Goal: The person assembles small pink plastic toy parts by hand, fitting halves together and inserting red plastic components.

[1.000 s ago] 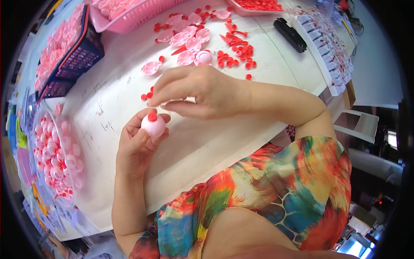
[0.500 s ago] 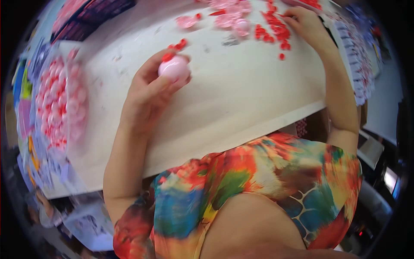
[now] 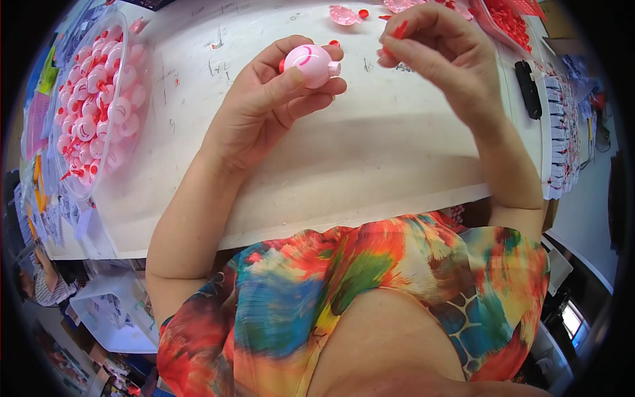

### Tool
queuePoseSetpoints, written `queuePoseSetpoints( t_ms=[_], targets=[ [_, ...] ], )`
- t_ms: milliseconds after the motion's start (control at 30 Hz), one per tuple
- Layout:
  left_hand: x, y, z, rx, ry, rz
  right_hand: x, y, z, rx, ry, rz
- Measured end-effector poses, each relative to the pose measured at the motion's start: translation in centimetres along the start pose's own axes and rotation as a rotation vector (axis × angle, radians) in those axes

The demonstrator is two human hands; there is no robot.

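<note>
My left hand (image 3: 254, 109) grips a small pink plastic ball (image 3: 308, 65) above the table. On the ball's left end is a red piece, a short pale pink neck sticks out to the right, and a dark pink curved line marks its top. To the right, my right hand (image 3: 456, 69) pinches a small pointed red plastic piece (image 3: 401, 29) between thumb and fingers. The two hands are apart, the red piece not touching the ball. Below the right fingertips more red shows, partly hidden by the hand.
At the left stands a clear tub (image 3: 116, 86) full of pink balls with red parts. Pink shell pieces (image 3: 345, 14) and loose red bits lie at the far side. A tray of red pieces (image 3: 506, 26) and a black box cutter (image 3: 528, 89) are at the right.
My right hand has come back from the pile of red pieces toward the left hand with one in its fingers. The ball has turned, its neck now pointing right.
</note>
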State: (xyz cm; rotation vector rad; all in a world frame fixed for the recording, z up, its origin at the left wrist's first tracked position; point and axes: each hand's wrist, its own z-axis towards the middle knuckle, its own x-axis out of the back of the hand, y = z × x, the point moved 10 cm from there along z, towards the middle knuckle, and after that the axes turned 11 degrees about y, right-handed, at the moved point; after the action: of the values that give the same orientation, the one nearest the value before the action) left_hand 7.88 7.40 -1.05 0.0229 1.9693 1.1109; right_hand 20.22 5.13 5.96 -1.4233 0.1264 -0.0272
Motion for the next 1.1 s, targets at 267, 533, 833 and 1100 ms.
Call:
queuePoseSetpoints(
  t_ms=[267,533,833,1100],
  targets=[
    [0.7,-0.3,0.2,0.027,0.063,-0.016,-1.4,1.1,-0.7,0.152,-0.053,-0.126],
    [0.8,-0.6,0.3,0.024,0.066,0.116,-1.7,0.3,-0.8,0.385,-0.100,-0.204],
    [0.9,-0.9,0.1,0.060,0.149,0.100,-1.7,0.6,-1.1,0.345,-0.079,-0.287],
    [0.7,-0.3,0.1,-0.002,0.149,0.248,-1.3,2.4,-0.8,0.213,-0.033,-0.215]
  ],
)
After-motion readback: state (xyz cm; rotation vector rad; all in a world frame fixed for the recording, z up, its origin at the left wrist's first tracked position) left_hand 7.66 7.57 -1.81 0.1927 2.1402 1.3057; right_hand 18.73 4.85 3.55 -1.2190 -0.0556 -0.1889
